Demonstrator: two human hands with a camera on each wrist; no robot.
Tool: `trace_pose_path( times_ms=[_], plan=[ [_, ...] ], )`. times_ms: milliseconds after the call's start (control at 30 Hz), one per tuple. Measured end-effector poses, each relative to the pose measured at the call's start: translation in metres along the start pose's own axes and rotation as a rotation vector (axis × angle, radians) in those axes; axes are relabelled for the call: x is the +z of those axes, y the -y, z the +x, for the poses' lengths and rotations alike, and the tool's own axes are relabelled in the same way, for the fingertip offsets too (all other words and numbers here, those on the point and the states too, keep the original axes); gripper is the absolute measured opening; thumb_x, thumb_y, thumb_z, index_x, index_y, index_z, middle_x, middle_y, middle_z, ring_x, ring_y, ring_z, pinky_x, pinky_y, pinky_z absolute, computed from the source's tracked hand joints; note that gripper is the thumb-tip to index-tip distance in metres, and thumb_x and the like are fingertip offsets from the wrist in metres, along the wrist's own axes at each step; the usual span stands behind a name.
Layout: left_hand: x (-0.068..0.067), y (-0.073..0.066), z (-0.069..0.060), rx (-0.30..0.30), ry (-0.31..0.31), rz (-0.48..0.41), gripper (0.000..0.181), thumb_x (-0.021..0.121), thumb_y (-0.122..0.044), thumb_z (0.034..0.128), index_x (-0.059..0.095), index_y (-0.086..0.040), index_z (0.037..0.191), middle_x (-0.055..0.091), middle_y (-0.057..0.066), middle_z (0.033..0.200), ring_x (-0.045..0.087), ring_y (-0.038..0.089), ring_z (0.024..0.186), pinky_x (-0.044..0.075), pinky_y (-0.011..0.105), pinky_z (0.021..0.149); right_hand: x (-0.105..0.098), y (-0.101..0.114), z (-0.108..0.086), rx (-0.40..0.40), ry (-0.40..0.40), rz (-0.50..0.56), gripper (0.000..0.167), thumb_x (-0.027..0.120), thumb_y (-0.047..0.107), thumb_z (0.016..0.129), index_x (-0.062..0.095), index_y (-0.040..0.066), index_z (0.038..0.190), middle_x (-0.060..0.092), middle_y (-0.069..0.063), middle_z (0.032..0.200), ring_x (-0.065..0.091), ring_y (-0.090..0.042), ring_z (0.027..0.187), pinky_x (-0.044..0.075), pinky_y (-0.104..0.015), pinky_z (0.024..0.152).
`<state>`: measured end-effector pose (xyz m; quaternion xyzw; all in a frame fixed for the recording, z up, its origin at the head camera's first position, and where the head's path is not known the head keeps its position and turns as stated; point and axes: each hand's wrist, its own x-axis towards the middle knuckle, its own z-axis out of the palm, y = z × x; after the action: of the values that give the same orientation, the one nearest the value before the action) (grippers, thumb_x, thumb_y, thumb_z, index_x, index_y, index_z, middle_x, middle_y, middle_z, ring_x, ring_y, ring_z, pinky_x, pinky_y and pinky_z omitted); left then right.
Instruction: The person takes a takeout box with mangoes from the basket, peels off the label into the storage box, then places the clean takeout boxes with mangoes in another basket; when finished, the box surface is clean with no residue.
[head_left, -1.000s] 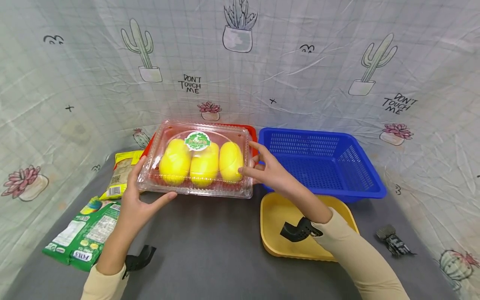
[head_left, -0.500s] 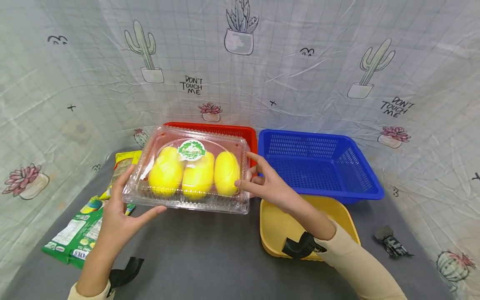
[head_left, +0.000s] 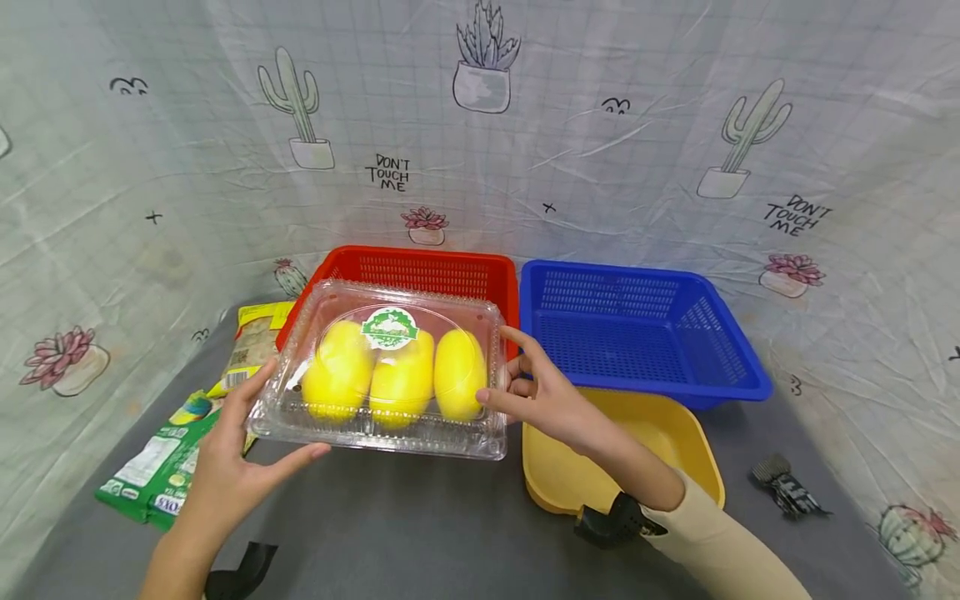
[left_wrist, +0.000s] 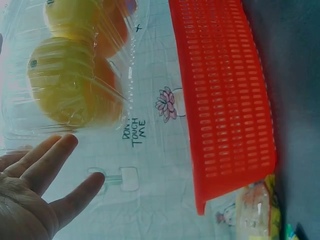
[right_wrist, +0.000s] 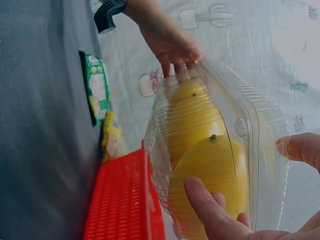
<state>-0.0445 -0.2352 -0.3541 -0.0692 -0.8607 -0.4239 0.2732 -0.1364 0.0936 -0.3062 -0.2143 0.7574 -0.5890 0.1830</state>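
Note:
A clear plastic fruit box (head_left: pixel 390 446), closed, with a green and white round label (head_left: pixel 389 327), is held up, tilted, between my hands. Three yellow mango-like fruits (head_left: pixel 460 375) lie inside it. My left hand (head_left: pixel 234 454) holds its left end, fingers along the side and thumb at the front lower edge; the left wrist view shows those fingertips at the box's end. My right hand (head_left: pixel 551 396) grips the right end, its thumb on the side and other fingers along the edge, also seen in the right wrist view. Behind the box stands a red basket (head_left: pixel 442 265), partly hidden.
A blue basket (head_left: pixel 731 342) stands right of the red one. Before it is a yellow tray (head_left: pixel 667 433), partly under my right forearm. A yellow bag (head_left: pixel 262 329) and a green bag (head_left: pixel 150 467) lie at left. A dark bundle (head_left: pixel 787 485) lies at far right.
Both hands have brought the fruit box nearer to me, away from the red basket, more of which now shows. The grip on the box looks the same.

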Motion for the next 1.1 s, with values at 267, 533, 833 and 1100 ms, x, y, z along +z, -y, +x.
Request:
trace_pose_path(
  times_ms=[267,533,833,1100],
  plan=[
    [0.001,0.008,-0.018,0.006,0.021,-0.008,0.110,0.091,0.004,0.0547,0.036,-0.010,0.149,0.039,-0.016,0.148,0.035,-0.009,0.131,0.029,0.001,0.099,0.008,-0.015,-0.006,0.014,0.041,0.033,0.093,0.072,0.019,0.089,0.008,0.017,0.157,0.044,-0.012,0.098,0.056,-0.019,0.077,0.052,-0.030,0.070],
    [-0.001,0.015,-0.034,-0.044,0.075,0.022,0.106,0.092,-0.002,0.0583,0.036,-0.011,0.147,0.041,0.004,0.149,0.033,-0.014,0.128,0.026,0.000,0.098,0.018,-0.028,-0.012,0.012,0.064,0.043,0.100,0.075,0.022,0.086,0.005,0.017,0.158,0.043,-0.011,0.097,0.055,-0.017,0.075,0.049,-0.023,0.065],
    [-0.005,0.023,-0.043,-0.063,0.128,0.020,0.101,0.092,-0.004,0.0596,0.038,-0.011,0.145,0.040,-0.020,0.143,0.037,-0.016,0.122,0.028,-0.001,0.096,0.034,-0.045,-0.019,0.033,0.073,0.091,0.105,0.077,0.020,0.085,0.000,0.014,0.157,0.040,-0.009,0.091,0.050,-0.016,0.072,0.046,-0.021,0.064],
    [-0.006,0.033,-0.053,-0.112,0.218,0.119,0.095,0.092,-0.022,0.0655,0.038,-0.015,0.144,0.047,0.011,0.145,0.031,-0.024,0.117,0.030,0.000,0.096,0.039,-0.057,-0.019,0.084,0.087,0.098,0.107,0.078,0.019,0.084,0.000,0.009,0.156,0.043,-0.009,0.089,0.052,-0.013,0.067,0.048,-0.021,0.062]
  ],
)
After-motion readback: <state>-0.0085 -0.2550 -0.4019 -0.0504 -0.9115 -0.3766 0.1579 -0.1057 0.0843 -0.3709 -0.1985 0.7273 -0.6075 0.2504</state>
